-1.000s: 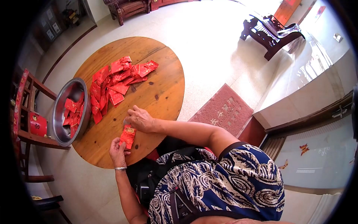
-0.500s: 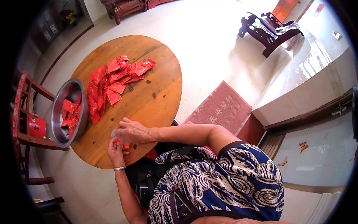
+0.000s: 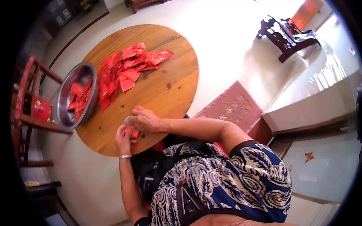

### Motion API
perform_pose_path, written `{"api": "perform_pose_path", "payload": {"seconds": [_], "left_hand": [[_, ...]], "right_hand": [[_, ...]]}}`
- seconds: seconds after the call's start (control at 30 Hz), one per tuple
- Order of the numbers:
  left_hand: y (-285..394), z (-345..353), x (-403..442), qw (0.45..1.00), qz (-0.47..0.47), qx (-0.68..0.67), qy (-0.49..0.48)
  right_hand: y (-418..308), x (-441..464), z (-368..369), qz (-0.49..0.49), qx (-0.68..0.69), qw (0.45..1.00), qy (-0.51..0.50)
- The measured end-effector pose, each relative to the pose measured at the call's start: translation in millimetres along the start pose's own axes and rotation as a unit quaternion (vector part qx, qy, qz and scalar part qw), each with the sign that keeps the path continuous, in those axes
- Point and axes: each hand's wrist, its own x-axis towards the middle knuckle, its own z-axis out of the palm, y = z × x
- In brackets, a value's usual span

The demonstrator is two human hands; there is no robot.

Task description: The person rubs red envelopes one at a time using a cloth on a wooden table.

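Near the edge of the round wooden table [image 3: 166, 94], my left hand [image 3: 123, 139] has its fingers closed on a small red packet [image 3: 132, 132]. My right hand [image 3: 146, 119] is right beside it, fingers closed around a small pale, roundish item [image 3: 128, 120] whose details are blurred. A bit of red also shows at the right hand's fingertips. Farther back on the table lies a heap of red packets [image 3: 128, 67]. A metal basin [image 3: 63, 113] with more red packets [image 3: 79, 96] stands at the table's left.
A wooden chair [image 3: 28, 116] with a red box [image 3: 41, 108] is at the left by the basin. Beyond the table's right side lie a red doormat [image 3: 232, 103] and a dark carved chair [image 3: 284, 37]. A glass panel [image 3: 320, 169] is at the lower right.
The view has shifted. The packet was fully visible between my hands; my right hand moved over it, then slightly back, and the packet now looks shorter, partly covered by my fingers.
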Motion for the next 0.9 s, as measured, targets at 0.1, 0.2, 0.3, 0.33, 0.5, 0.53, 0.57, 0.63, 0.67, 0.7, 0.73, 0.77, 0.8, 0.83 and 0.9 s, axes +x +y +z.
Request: {"api": "perform_pose_path", "payload": {"seconds": [0.1,0.2,0.3,0.33,0.5,0.53,0.57,0.63,0.67,0.7,0.73,0.77,0.8,0.83,0.9], "left_hand": [[-2,-3,1,1.0,0.003,0.009,-0.015],[-3,-2,1,1.0,0.006,-0.012,-0.017],[-5,-2,3,1.0,0.003,0.001,-0.01],[-4,-2,3,1.0,-0.002,-0.003,-0.01],[-6,-2,3,1.0,0.003,-0.021,-0.003],[-7,-2,3,0.999,0.011,-0.039,-0.021],[-6,-2,3,0.999,0.011,-0.041,-0.011],[-5,-1,1,0.999,0.013,-0.041,-0.019],[-4,-1,1,0.999,0.011,-0.044,-0.02],[-5,-2,1,0.999,0.01,-0.044,-0.015],[-6,-2,2,0.999,0.016,-0.046,-0.014],[-6,-2,2,0.999,0.022,-0.047,-0.015],[-6,-2,1,0.999,0.022,-0.048,-0.012],[-5,-2,1,0.999,0.018,-0.046,-0.016],[-5,-3,2,0.999,0.013,-0.045,-0.02]], "right_hand": [[7,4,6,-0.051,-0.098,0.993,-0.034],[0,3,-6,0.014,-0.041,0.999,0.005],[0,5,-13,0.019,-0.038,0.999,0.004],[1,5,-13,0.016,-0.034,0.999,0.005],[2,10,-25,0.02,-0.053,0.998,-0.003],[5,10,-24,0.012,-0.045,0.999,-0.007],[8,11,-23,0.016,-0.055,0.998,0.003],[14,10,-22,0.018,-0.06,0.998,0.011],[16,11,-24,0.025,-0.064,0.998,0.008],[17,12,-25,0.033,-0.069,0.997,0.006],[17,12,-27,0.042,-0.072,0.996,-0.001],[19,12,-28,0.04,-0.071,0.997,-0.002],[21,12,-29,0.045,-0.074,0.996,0.0],[23,12,-31,0.051,-0.079,0.996,0.002],[26,13,-35,0.059,-0.083,0.995,-0.001]]}}
